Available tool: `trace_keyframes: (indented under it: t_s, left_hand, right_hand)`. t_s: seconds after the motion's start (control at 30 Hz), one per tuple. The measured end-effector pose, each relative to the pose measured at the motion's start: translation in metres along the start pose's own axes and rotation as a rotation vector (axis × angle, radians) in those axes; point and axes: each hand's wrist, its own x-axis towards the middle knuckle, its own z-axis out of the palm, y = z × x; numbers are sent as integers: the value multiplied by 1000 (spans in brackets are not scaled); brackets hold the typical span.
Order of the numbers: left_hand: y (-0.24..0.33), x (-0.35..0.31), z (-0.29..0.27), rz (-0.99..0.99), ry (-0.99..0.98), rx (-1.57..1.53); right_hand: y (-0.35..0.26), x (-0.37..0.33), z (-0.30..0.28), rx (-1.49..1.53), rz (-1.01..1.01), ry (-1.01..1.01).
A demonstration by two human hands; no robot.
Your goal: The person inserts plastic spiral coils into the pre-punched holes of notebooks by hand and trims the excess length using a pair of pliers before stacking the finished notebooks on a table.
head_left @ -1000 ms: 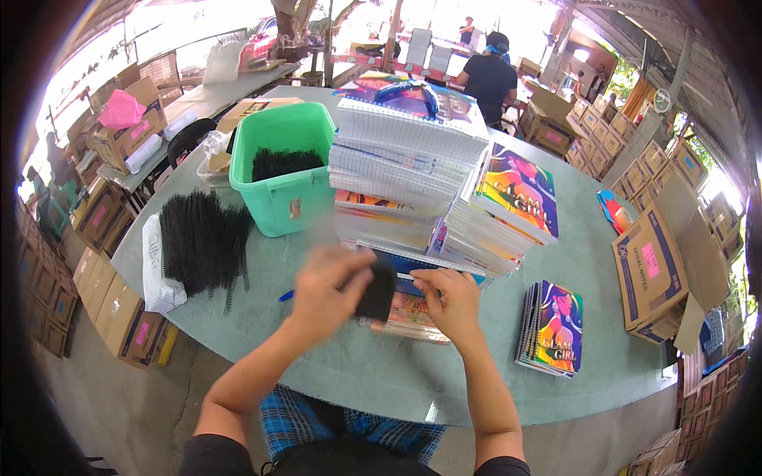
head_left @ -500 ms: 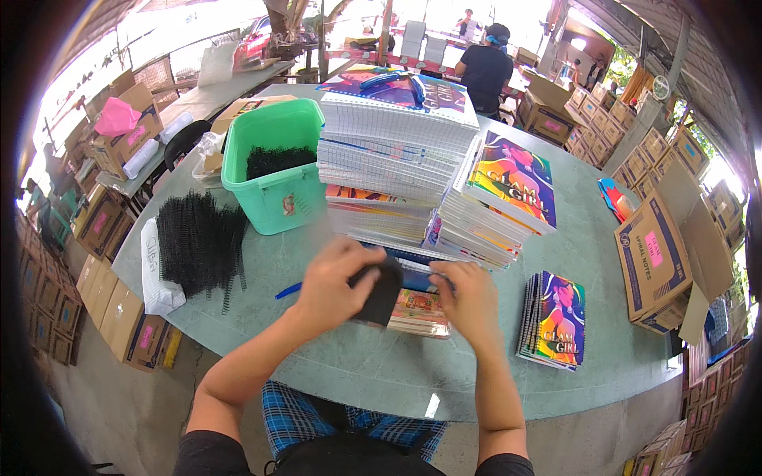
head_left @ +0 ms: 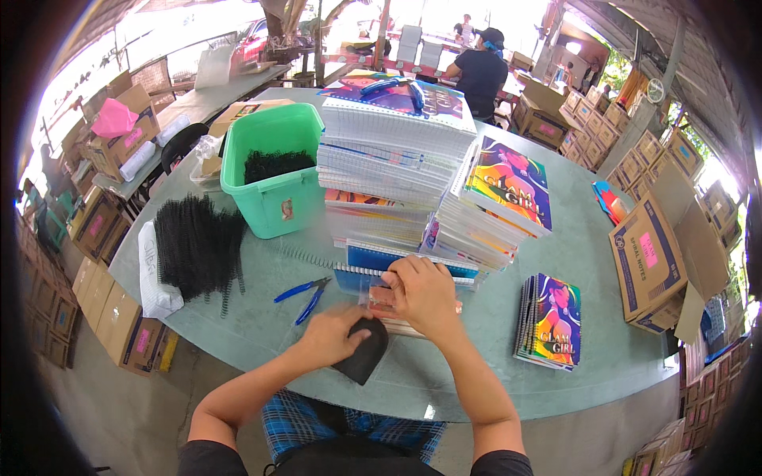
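Observation:
My left hand (head_left: 333,335) grips a black rounded flat pad (head_left: 367,357) low over the table, thumb on top. My right hand (head_left: 425,295) is closed with its fingers curled over the punched edge of a blue-covered notebook (head_left: 369,258). What the fingertips pinch there is partly hidden. A dark spiral coil (head_left: 305,255) sticks out from the left end of that edge. Under my right hand is a small pile of notebooks with a reddish picture. Blue-handled pliers (head_left: 305,297) lie open on the table beside my left hand.
Tall notebook stacks (head_left: 389,135) rise behind my hands, with another pair of blue pliers (head_left: 393,86) on top. A green bin (head_left: 270,194) and a heap of black coils (head_left: 198,246) are at the left. Bound notebooks (head_left: 549,321) and an open carton (head_left: 652,258) stand right.
My left hand and the black pad came down toward the near edge. My right hand shifted left onto the notebook's edge. The pliers and protruding coil are now uncovered.

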Motion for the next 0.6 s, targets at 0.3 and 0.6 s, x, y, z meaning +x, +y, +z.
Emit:
trace_keyframes:
  t_s: [0.3,0.6]
  left_hand:
    - [38,27,-30,152,245,2]
    - [34,44,-32,120,425,-2]
  right_hand:
    - [16,1,-20,145,170,-70]
    - [23,-5,-25,163,240,-113]
